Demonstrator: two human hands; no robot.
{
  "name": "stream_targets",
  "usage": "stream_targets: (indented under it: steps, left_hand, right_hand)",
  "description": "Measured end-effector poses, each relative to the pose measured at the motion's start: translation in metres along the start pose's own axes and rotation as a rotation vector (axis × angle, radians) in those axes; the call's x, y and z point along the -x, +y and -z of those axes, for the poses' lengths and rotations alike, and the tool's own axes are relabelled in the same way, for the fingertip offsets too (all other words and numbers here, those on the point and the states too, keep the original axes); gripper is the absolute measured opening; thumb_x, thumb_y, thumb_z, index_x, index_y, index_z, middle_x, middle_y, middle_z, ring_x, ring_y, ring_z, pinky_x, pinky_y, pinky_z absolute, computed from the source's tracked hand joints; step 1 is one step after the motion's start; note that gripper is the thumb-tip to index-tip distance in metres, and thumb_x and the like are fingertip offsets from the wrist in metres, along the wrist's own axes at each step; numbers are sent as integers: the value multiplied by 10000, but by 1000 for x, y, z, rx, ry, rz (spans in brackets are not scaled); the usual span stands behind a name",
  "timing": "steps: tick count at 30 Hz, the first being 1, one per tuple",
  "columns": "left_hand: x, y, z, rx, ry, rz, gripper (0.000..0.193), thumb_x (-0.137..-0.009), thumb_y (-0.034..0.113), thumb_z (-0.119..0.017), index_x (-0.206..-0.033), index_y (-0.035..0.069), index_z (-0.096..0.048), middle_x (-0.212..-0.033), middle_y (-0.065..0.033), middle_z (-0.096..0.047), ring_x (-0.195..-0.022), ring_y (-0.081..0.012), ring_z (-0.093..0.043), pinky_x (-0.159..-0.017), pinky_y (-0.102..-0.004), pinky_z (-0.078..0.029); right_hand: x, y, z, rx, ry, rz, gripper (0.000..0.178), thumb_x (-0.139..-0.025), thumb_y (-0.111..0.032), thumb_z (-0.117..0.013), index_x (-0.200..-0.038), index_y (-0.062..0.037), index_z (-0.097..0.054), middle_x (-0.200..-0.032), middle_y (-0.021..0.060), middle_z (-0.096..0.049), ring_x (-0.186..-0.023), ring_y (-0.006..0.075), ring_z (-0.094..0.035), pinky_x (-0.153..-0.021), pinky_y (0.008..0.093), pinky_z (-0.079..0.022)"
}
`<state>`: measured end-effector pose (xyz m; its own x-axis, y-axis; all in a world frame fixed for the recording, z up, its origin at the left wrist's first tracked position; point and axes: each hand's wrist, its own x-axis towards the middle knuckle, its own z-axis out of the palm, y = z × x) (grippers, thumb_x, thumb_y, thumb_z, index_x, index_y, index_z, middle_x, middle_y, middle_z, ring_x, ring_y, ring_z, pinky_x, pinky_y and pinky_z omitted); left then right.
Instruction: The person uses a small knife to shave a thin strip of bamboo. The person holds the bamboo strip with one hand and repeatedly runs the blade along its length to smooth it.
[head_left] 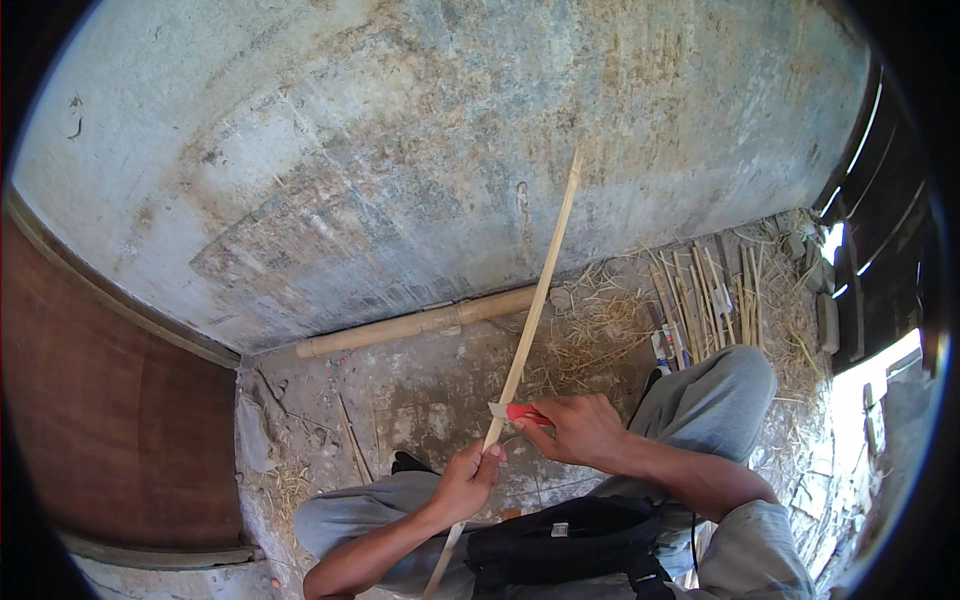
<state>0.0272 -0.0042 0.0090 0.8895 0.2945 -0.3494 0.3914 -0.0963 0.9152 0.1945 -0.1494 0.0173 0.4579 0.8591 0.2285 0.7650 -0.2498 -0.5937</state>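
Note:
A long, pale bamboo strip (540,290) slants up from my lap toward the wall. My left hand (468,482) is closed around its lower part, thumb on top. Just above that, my right hand (578,432) grips a red-handled utility knife (528,413). The knife's short blade lies against or right beside the strip; I cannot tell how deep it sits. Below my left hand the strip's lower end runs down past a black waist bag (560,545) on my lap.
A stained grey wall (400,150) rises ahead, with a bamboo pole (420,325) along its foot. Several cut bamboo strips (705,300) lie by my right knee, near shavings (600,340). A thin stick (353,440) lies at left, beyond which stands a brown panel (120,400).

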Motion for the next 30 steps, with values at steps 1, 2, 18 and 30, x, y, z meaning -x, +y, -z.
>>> stream_targets:
  steps: [1, 2, 18, 30]
  left_hand:
    - [1, 2, 0, 1, 1, 0, 266, -1052, 249, -412, -933, 37, -520, -563, 31, -427, -454, -42, -408, -424, -227, -326]
    - [2, 5, -1, 29, -6, 28, 267, -1052, 248, -412, -931, 35, -519, -570, 28, -430, -454, -43, -407, -424, -229, -327]
    - [5, 4, -1, 113, 20, 111, 253, -1049, 240, -427, -931, 36, -519, -621, 31, -424, -498, -35, -392, -451, -211, -334]
    - [6, 2, -2, -15, 5, 105, 327, -1046, 309, -427, -913, 26, -524, -574, 16, -456, -499, -66, -441, -475, -265, -371]
  right_hand:
    - [0, -1, 0, 6, 14, 0, 339, -896, -379, -625, -808, -52, -623, -643, 123, -648, -518, 336, -639, -460, 454, -491]
    - [0, -1, -1, 13, 27, -2, 340, -895, -382, -625, -806, -54, -623, -642, 120, -647, -519, 334, -641, -457, 452, -490]
    - [-5, 1, -1, 85, 111, -2, 288, -853, -350, -690, -777, -82, -619, -643, 71, -638, -508, 299, -630, -437, 418, -477]
    - [-15, 17, 5, 63, 154, -95, 346, -891, -398, -623, -818, -62, -660, -609, 131, -635, -519, 330, -644, -466, 461, -499]
